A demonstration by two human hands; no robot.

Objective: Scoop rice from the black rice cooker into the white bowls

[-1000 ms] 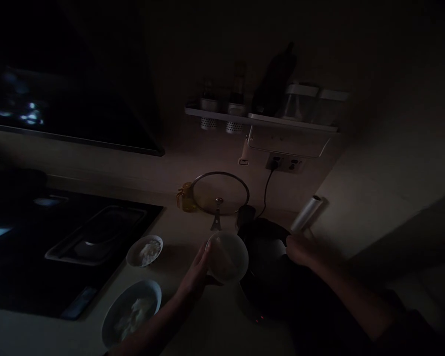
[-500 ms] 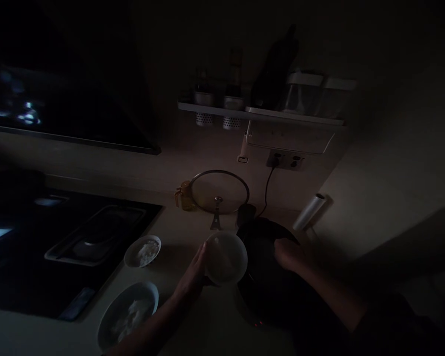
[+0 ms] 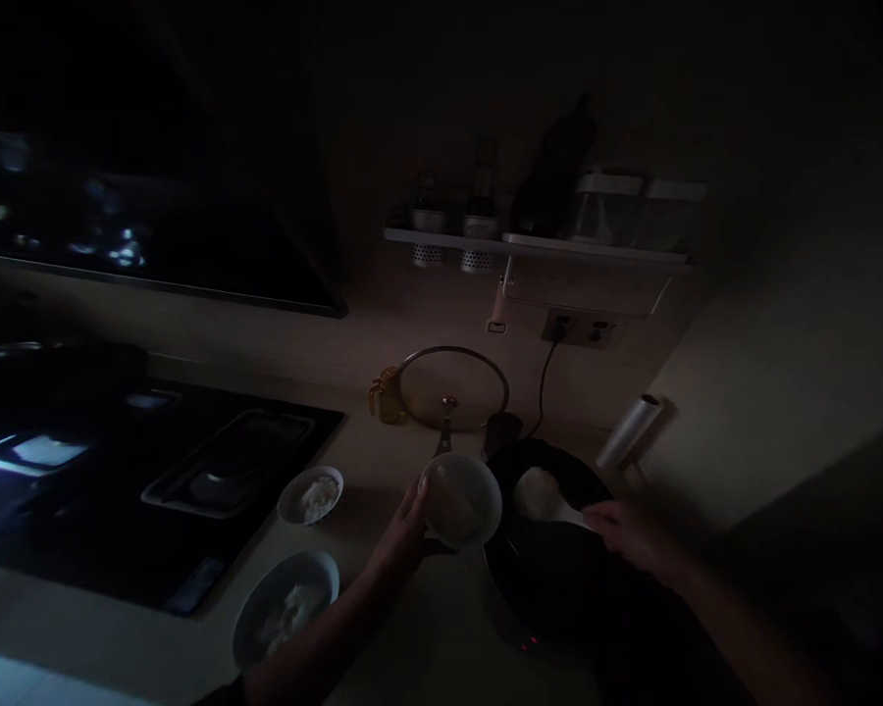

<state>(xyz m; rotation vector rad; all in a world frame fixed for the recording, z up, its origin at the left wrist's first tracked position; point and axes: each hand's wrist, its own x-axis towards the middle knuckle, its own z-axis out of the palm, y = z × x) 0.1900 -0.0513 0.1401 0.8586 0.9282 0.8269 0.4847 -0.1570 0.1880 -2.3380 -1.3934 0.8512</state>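
My left hand (image 3: 406, 525) is closed around the side of a small pale bowl (image 3: 486, 505), tipped toward me beside the dark pan. What lies in that bowl is too dim to make out well. In my right hand (image 3: 618, 529) is the handle of a white rice paddle (image 3: 572, 515). Its broad end carries a pale lump that looks like rice (image 3: 537, 492), over the deep dark pan (image 3: 515, 569). The pan's inside is mostly lost in shadow.
Left of my arm stand a small bowl of white rice (image 3: 320, 498) and a larger bowl (image 3: 246, 618) with pale food. A glass lid (image 3: 452, 378) and a yellow jug (image 3: 389, 397) are by the wall. A stove (image 3: 265, 431) lies left; a shelf (image 3: 448, 238) hangs above.
My right hand has moved right and slightly down, and the rice paddle with its pale lump has come up into sight over the pan. The whole view has shifted; my left hand keeps the bowl.
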